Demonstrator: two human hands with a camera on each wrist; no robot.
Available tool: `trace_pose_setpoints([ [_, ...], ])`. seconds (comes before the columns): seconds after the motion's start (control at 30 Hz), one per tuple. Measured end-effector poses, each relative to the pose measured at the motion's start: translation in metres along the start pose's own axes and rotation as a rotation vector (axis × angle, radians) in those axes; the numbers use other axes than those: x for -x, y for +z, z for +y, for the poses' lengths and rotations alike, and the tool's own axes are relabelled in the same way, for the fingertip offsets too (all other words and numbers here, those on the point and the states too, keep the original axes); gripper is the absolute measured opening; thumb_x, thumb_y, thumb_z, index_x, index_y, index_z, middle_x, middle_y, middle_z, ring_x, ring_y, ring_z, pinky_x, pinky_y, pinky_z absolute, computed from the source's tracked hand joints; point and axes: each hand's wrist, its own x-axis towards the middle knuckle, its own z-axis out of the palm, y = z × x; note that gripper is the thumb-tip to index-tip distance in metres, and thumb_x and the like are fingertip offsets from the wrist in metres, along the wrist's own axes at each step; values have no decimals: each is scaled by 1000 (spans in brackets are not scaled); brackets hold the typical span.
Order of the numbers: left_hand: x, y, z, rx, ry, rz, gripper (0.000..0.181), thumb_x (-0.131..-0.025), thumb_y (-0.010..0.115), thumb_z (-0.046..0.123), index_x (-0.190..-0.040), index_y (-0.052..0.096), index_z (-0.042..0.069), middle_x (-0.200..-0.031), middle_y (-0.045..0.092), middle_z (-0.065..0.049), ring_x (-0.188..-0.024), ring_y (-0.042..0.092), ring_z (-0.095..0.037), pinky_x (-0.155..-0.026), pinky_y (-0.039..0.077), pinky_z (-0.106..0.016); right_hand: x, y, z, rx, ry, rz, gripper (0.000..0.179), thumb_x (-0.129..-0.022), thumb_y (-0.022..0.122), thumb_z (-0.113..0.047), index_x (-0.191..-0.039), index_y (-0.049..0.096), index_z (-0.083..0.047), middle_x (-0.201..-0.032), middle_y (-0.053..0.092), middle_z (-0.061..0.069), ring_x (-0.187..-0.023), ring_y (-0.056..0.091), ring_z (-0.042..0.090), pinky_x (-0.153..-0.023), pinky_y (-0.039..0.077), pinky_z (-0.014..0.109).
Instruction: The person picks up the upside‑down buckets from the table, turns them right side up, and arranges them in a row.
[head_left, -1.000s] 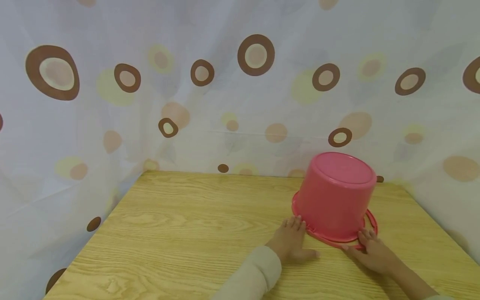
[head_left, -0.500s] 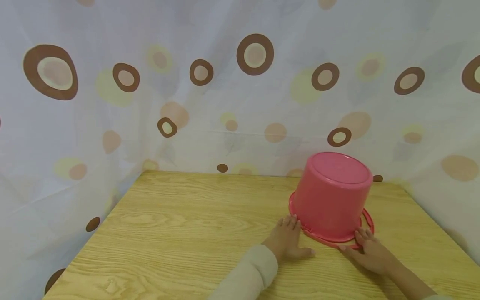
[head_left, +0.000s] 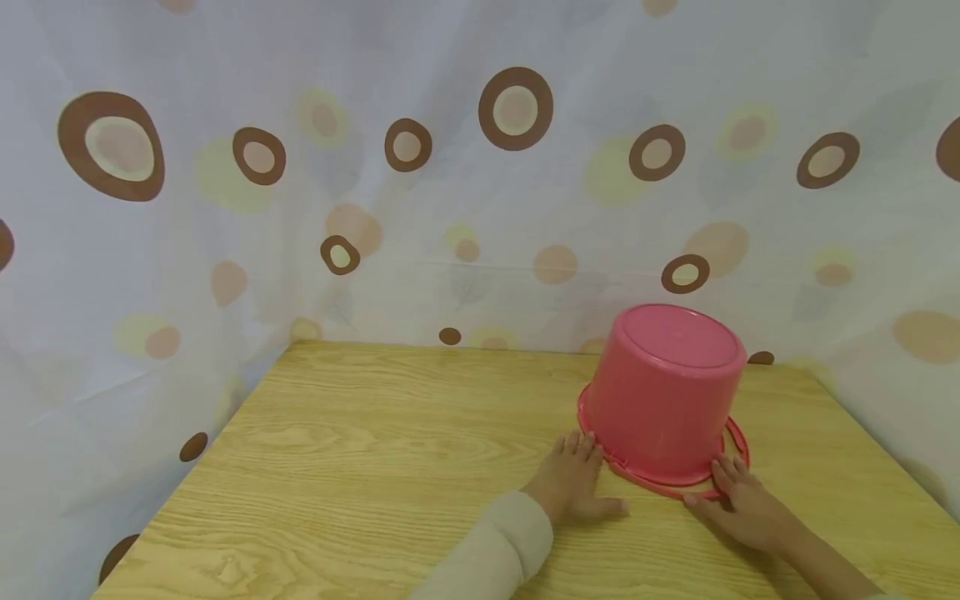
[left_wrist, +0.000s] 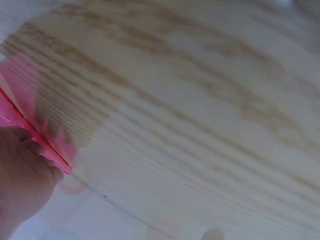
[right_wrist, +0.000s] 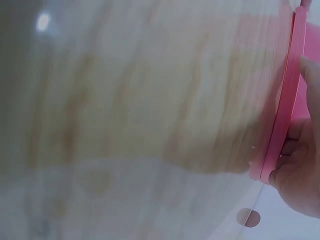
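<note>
One tapered pink plastic bucket point(head_left: 667, 400), inverted, right side of yellow wood-grain tabletop point(head_left: 375, 442). Left hand point(head_left: 572, 479): fingers extended, touching rim point(head_left: 582, 408). Right hand point(head_left: 750, 510): fingers loosely extended against rim and handle point(head_left: 739, 440). Risk: uneven pushing could slew the bucket.

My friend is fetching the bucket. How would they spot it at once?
Start with the wood-grain table before the spotted sheet. On the table's right half, just beyond left hand and right hand, the bucket stands upside down, base up. Its solid pinkish red sets it apart from wood and sheet.
</note>
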Motion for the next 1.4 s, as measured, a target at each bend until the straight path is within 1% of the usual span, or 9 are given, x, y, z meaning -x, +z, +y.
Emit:
trace_pose_setpoints([
  [0.3, 1, 3, -3, 36, 15, 0, 85, -83, 28, 76, -149, 19, 22, -156, 12, 3, -145, 9, -15, -118, 12, -28, 2, -2, 4, -46, -5, -47, 80, -88, 56, -42, -131, 32, 21, -139, 21, 44, -124, 22, 63, -92, 24, 73],
  [0.5, 4, 1, -5, 23, 33, 13, 85, -84, 29, 74, -148, 21, 20, -156, 14, 1, -145, 12, -15, -117, 13, -29, 2, -2, 4, -54, -29, -39, 79, -89, 56, -40, -130, 33, 22, -140, 23, 43, -125, 21, 63, -92, 24, 72],
  [0.73, 10, -2, -8, 31, 40, 9, 85, -84, 31, 74, -148, 22, 19, -156, 15, 0, -145, 12, -16, -118, 14, -30, 2, -1, -2, -58, -29, -46, 79, -88, 56, -41, -130, 33, 22, -140, 23, 42, -126, 21, 61, -94, 23, 71],
  [0.97, 12, 2, -11, 1, 46, 26, 85, -84, 31, 74, -148, 23, 19, -156, 16, 1, -144, 15, -16, -117, 17, -30, 2, 2, -3, -85, -53, -33, 78, -88, 57, -38, -131, 32, 23, -141, 22, 41, -129, 18, 59, -99, 18, 69],
  [1.03, 13, 3, -13, 0, 50, 28, 84, -84, 30, 74, -148, 22, 20, -156, 16, 2, -144, 14, -15, -117, 16, -30, 2, 3, -3, -77, -60, -25, 78, -88, 58, -37, -130, 32, 23, -141, 22, 41, -129, 19, 59, -100, 18, 69],
  [1.07, 12, 4, -13, 1, 53, 28, 85, -84, 29, 74, -148, 21, 20, -156, 15, 2, -144, 14, -16, -117, 16, -30, 2, 3, -4, -77, -60, -25, 78, -88, 58, -37, -131, 32, 23, -141, 22, 41, -129, 19, 59, -102, 16, 68],
  [1.4, 16, 5, -18, -25, 59, 2, 85, -85, 28, 74, -149, 17, 19, -157, 13, 2, -145, 13, -15, -117, 15, -29, 3, 5, -10, -54, -84, -6, 77, -88, 59, -36, -131, 32, 22, -141, 24, 41, -129, 19, 58, -104, 15, 66],
])
